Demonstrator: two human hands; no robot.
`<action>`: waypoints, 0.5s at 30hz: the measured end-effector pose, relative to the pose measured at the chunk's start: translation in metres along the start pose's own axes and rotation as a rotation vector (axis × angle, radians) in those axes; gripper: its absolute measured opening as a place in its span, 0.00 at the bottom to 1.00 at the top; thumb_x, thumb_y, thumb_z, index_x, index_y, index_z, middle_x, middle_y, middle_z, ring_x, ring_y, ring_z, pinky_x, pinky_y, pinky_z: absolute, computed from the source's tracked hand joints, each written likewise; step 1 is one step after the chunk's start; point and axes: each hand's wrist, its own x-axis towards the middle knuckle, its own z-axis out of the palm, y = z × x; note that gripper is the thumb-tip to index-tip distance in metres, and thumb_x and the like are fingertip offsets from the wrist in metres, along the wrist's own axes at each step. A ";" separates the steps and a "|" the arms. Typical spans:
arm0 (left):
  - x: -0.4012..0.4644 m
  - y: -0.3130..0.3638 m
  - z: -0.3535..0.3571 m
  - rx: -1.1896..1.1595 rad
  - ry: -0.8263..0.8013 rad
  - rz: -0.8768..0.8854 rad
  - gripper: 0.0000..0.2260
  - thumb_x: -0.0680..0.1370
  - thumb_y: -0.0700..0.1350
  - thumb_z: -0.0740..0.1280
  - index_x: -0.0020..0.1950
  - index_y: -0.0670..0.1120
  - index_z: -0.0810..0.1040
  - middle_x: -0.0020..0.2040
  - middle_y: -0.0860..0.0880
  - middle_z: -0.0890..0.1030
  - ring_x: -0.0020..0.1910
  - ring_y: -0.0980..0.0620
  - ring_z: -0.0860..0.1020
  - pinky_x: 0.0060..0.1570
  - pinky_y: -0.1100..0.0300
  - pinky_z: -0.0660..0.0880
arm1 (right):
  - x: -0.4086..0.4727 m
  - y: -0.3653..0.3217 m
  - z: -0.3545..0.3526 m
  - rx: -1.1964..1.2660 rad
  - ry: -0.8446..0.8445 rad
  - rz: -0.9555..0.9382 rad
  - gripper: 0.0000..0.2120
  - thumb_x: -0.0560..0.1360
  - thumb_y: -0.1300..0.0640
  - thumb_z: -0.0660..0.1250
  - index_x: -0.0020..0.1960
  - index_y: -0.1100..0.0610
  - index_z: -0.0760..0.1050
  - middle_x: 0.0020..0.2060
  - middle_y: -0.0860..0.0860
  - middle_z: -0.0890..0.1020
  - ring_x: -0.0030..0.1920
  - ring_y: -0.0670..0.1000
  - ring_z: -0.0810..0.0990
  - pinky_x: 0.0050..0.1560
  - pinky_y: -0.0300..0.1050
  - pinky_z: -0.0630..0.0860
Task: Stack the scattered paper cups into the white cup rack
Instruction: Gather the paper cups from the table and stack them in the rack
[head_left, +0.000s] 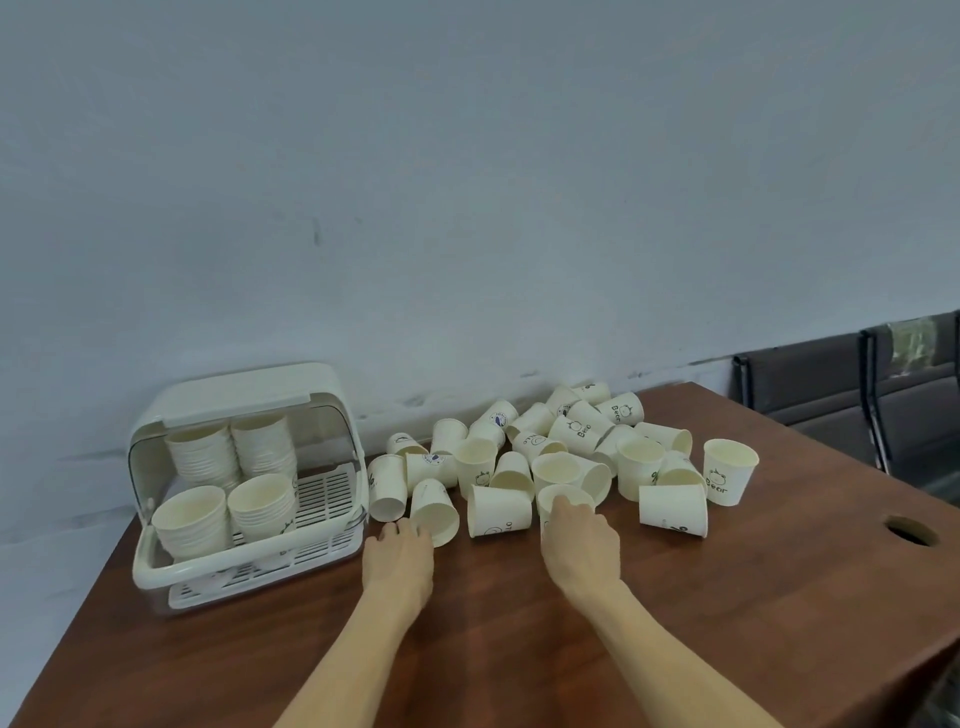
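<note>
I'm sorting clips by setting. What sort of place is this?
Probably an office or waiting area, not a home kitchen. A brown desk with a round cable hole stands against a bare wall, and a row of dark linked seats stands behind it.

Paper, plastic and dark wood under a matt wall

The paper cups (550, 467) look thin and matt, off-white with small printed marks, their rolled rims smooth. The white cup rack (244, 566) is plastic with a soft sheen — its raised lid (244, 395) opaque on top, its side panel (136, 470) clear and lightly glossy, its slatted tray (324, 493) smooth. The table (519, 649) shows a reddish-brown wood grain with a low, satin shine. The wall (467, 182) is painted, matt, slightly scuffed. The chairs (852, 384) look dark and padded — frames apparently metal.
</note>
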 end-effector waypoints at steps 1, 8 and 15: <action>0.002 -0.001 0.002 0.008 -0.001 -0.003 0.21 0.77 0.43 0.64 0.69 0.45 0.66 0.64 0.44 0.71 0.64 0.45 0.69 0.60 0.53 0.68 | 0.000 0.001 0.002 -0.005 -0.008 -0.004 0.08 0.79 0.58 0.56 0.56 0.55 0.70 0.50 0.52 0.79 0.51 0.55 0.79 0.39 0.44 0.66; 0.010 -0.004 0.009 0.008 -0.003 0.003 0.22 0.76 0.44 0.65 0.70 0.44 0.66 0.63 0.47 0.74 0.64 0.47 0.70 0.61 0.53 0.67 | 0.001 0.003 0.008 -0.013 0.005 -0.009 0.07 0.79 0.58 0.56 0.54 0.56 0.71 0.49 0.52 0.80 0.50 0.54 0.79 0.39 0.44 0.66; 0.001 -0.004 -0.009 0.022 0.065 0.065 0.14 0.77 0.40 0.63 0.62 0.44 0.72 0.55 0.46 0.79 0.55 0.46 0.76 0.52 0.56 0.69 | -0.003 0.001 0.006 -0.028 -0.006 -0.013 0.08 0.79 0.59 0.56 0.55 0.56 0.71 0.50 0.52 0.80 0.51 0.54 0.79 0.39 0.44 0.67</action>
